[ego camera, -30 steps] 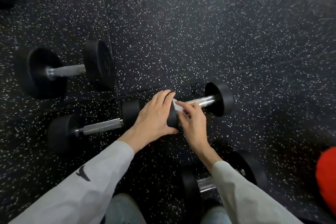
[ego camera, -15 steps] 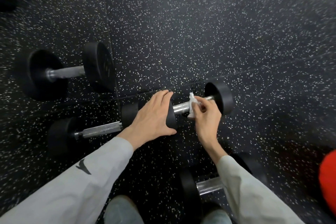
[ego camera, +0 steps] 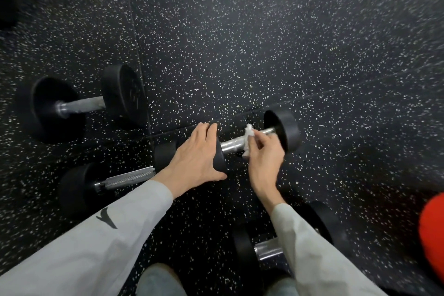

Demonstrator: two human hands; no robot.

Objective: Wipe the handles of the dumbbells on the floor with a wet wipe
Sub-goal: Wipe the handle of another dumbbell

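Left hand (ego camera: pixel 195 158) presses flat on near black rubber dumbbell head (ego camera: pixel 219 158) | right hand (ego camera: pixel 263 154) pinches crumpled white wet wipe (ego camera: pixel 248 138), now slid from beside left hand along chrome handle (ego camera: pixel 233 145) toward far head | this handle nearly wiped; others remain.

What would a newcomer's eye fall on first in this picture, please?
At centre, the right hand pinches a white wet wipe on the chrome handle of a dumbbell, while the left hand rests on its near weight. A red object glows at the right edge.
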